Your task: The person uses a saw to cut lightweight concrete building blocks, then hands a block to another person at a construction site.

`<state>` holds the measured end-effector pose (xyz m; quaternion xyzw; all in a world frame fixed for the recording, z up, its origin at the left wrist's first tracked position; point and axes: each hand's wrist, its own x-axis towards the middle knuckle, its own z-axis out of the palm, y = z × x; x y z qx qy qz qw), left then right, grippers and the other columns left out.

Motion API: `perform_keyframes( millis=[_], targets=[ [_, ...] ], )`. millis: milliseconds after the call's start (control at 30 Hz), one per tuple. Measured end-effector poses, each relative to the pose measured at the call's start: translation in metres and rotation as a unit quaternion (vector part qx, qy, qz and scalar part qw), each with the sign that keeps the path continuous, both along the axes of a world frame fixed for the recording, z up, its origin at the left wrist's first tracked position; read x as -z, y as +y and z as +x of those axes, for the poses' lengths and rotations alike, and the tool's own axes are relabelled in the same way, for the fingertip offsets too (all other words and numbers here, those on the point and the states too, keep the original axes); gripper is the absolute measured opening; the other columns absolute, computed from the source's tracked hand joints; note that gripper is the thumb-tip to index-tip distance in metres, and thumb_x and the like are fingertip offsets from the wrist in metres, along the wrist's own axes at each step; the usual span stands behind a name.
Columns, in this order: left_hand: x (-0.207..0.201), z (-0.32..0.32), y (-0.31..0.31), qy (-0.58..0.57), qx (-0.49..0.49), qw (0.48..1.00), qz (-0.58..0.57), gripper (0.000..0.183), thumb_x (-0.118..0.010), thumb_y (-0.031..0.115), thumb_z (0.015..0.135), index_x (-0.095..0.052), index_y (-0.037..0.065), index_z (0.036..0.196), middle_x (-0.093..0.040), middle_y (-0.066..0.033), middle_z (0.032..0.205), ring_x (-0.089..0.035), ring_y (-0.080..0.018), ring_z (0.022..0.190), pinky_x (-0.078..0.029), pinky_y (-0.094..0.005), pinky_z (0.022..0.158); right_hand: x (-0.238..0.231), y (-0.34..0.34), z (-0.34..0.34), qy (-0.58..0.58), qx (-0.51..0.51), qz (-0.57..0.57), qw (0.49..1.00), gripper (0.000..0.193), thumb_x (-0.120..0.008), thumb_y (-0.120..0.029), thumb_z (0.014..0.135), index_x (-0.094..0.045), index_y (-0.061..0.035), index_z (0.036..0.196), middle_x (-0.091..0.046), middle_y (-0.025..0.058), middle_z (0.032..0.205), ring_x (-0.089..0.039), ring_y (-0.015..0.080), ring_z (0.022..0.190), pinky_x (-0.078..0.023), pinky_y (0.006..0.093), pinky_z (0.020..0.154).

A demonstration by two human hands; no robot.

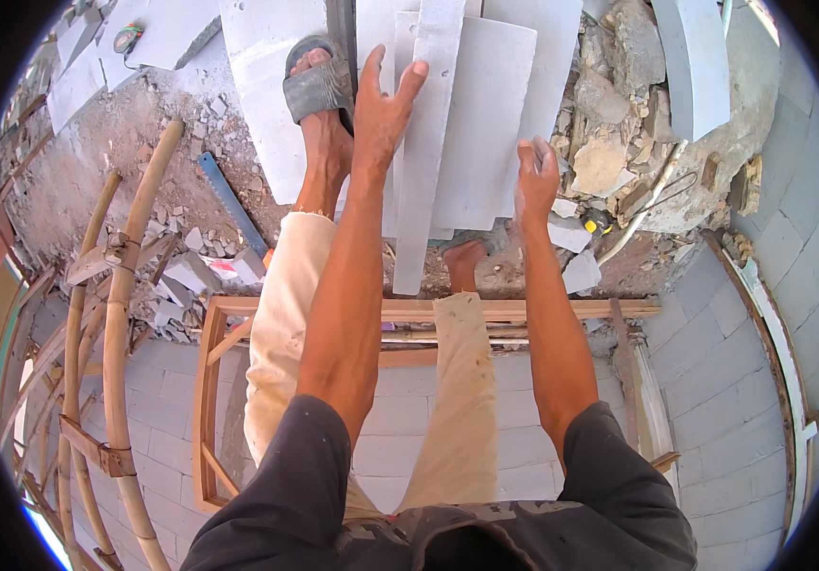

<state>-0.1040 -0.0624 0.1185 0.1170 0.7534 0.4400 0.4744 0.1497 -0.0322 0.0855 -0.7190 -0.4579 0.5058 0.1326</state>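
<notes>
The narrow grey block strip [425,157] lies atop wider slabs [490,114], between the left hand [381,124], its fingers spread at the strip's edge, and the right hand [536,186], fingers slightly parted.

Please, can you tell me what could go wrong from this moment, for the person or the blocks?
The narrow grey block lies across wider slabs, with its near end projecting past them; it might tip or slide, and the left hand beside it could get pinched.

The foot on the slabs wears an open-toed sandal, so a falling piece could hurt the bare toes.

The blue blade lies on the ground near that leg; a careless step might cut it.
</notes>
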Motion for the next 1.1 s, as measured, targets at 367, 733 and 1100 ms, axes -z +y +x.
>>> perform_keyframes(
  millis=[367, 733, 1100],
  targets=[
    [0.01, 0.14, -0.196, 0.039, -0.013, 0.989, -0.141, 0.105, -0.092, 0.019, 0.068, -0.038, -0.003, 0.155, -0.045, -0.0303, 0.154, -0.043, -0.0407, 0.146, -0.035, -0.0427, 0.122, -0.017, 0.053, -0.185, -0.028, -0.279, 0.113, 0.953, 0.112, -0.088, -0.033, 0.07, -0.026, 0.0057, 0.154, -0.056, 0.0251, 0.137, -0.058, 0.04, 0.127, -0.048, 0.0455, 0.108],
    [0.001, 0.136, -0.198, 0.025, -0.088, 0.982, -0.164, 0.086, -0.084, 0.01, 0.07, -0.05, 0.006, 0.149, -0.064, -0.0225, 0.138, -0.062, -0.0376, 0.127, -0.05, -0.0444, 0.105, -0.035, 0.037, -0.217, -0.076, -0.272, 0.045, 0.958, 0.1, -0.086, -0.033, 0.071, -0.036, -0.0019, 0.152, -0.066, 0.0203, 0.13, -0.066, 0.0337, 0.117, -0.051, 0.0408, 0.103],
    [0.009, 0.144, -0.204, 0.06, -0.088, 0.977, -0.182, 0.082, -0.082, 0.01, 0.069, -0.053, 0.009, 0.146, -0.07, -0.0234, 0.126, -0.068, -0.0386, 0.118, -0.054, -0.0448, 0.098, -0.04, 0.032, -0.223, -0.073, -0.278, 0.031, 0.957, 0.102, -0.087, -0.033, 0.071, -0.035, -0.0012, 0.153, -0.062, 0.0218, 0.135, -0.063, 0.0356, 0.122, -0.049, 0.0424, 0.106]
  ],
)
